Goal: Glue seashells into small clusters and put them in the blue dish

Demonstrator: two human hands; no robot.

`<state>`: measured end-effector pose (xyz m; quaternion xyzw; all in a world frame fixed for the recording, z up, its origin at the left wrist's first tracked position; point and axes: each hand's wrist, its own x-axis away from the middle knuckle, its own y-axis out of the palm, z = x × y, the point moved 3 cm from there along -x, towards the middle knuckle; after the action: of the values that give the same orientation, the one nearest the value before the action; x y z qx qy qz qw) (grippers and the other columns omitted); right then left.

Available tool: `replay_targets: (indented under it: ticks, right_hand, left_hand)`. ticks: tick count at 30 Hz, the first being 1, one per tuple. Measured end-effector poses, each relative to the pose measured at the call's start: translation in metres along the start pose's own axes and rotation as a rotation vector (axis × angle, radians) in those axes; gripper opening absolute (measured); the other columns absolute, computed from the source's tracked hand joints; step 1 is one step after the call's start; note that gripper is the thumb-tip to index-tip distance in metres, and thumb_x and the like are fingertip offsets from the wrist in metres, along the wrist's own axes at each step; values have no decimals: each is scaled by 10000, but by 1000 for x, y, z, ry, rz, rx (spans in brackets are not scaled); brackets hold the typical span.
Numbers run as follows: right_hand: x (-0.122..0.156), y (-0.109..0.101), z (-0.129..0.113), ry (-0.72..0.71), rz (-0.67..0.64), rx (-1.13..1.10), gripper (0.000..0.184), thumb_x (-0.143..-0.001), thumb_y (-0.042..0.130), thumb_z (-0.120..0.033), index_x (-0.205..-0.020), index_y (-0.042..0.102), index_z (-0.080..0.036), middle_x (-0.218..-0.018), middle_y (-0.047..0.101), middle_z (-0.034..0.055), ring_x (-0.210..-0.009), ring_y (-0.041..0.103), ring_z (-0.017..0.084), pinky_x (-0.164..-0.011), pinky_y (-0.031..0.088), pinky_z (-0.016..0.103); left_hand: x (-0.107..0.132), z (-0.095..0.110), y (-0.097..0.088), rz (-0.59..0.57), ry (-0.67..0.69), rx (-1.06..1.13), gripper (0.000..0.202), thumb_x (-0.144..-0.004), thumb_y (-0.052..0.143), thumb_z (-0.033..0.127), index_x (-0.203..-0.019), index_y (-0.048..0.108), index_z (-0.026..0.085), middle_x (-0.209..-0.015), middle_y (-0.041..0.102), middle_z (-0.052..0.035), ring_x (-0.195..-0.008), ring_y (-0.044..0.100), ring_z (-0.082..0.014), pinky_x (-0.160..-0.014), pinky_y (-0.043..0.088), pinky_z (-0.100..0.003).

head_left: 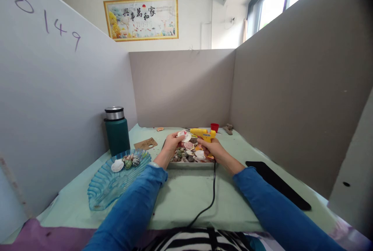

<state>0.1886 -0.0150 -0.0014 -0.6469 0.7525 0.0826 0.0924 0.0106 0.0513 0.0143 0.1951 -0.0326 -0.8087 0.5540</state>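
My left hand (171, 144) pinches a white and pink shell (184, 135) above a metal tray (189, 164) filled with several mixed shells. My right hand (211, 148) grips a yellow glue gun (202, 133), whose nozzle points left at the shell. A black cord (213, 189) runs down from the gun toward me across the green table cover. Both sleeves are blue.
A blue glass shell-shaped dish (110, 183) with a few shells lies at the left. A dark green flask (117, 134) stands behind it. A brown card (145, 143), a red cup (215, 127) and a black strip (276, 184) lie on the table. Partition walls enclose three sides.
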Motion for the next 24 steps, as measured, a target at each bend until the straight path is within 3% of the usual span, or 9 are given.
replay_targets:
  ticks: [8, 15, 24]
  right_hand:
    - [1, -1, 2, 42, -19, 81, 440, -721, 743, -498, -527, 468, -215, -372, 401, -56, -328, 325, 71, -305, 226, 220]
    - [3, 0, -2, 11, -26, 53, 429, -708, 749, -487, -531, 479, -203, -377, 404, -62, -337, 325, 58, -324, 221, 208]
    - [3, 1, -3, 3, -26, 46, 421, -721, 746, -467, -523, 485, -203, -374, 405, -57, -328, 320, 57, -324, 228, 213]
  left_hand:
    - [0, 3, -1, 78, 18, 11, 418, -491, 839, 262, -837, 671, 100, -632, 641, 3, -418, 468, -56, -437, 405, -208]
    - [1, 3, -2, 58, 5, 14, 495, -472, 865, 261, -897, 696, 69, -643, 647, -5, -417, 461, -48, -433, 387, -202]
    - [2, 5, -1, 75, -9, 34, 449, -448, 872, 261, -817, 697, 76, -620, 637, -4, -410, 441, -44, -427, 371, -207]
